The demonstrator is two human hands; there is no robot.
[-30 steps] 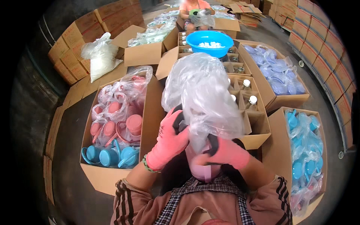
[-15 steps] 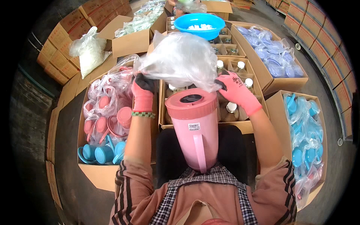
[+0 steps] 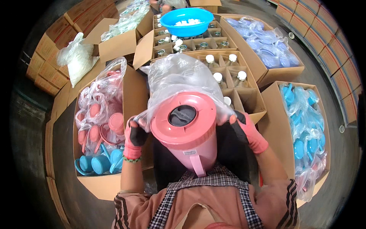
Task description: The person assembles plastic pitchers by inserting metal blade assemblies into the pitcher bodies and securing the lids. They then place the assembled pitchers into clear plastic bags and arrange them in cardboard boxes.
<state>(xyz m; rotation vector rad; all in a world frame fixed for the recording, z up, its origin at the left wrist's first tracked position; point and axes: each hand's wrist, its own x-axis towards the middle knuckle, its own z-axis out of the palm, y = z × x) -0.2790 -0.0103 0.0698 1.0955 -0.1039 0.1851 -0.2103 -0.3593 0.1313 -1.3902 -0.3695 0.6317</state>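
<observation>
A pink pitcher (image 3: 193, 157) with a darker pink lid stands between my thighs, its handle facing me. The round opening in its lid (image 3: 160, 131) looks dark inside. Around the far side of the lid hangs a clear plastic bag (image 3: 179, 72), its mouth spread wide. On the left of the lid, my left hand (image 3: 135, 137), in a pink and black glove with bare fingertips, pinches the bag's edge. The opposite edge is pinched by my right hand (image 3: 247, 131), gloved alike, to the right of the pitcher.
Ahead is a divided carton (image 3: 254, 100) of glass bottles with white caps. A blue basin (image 3: 166, 19) of white pieces rests on another bottle carton. Bagged pink and blue lidded items (image 3: 101, 164) fill the left box; bagged blue ones (image 3: 312, 145) fill the right. Another person's hand (image 3: 166, 7) shows at the far edge.
Both hands have come down and toward me, drawing the bag from above the bottles to the pitcher's far rim. The pitcher's lid now shows more of its top.
</observation>
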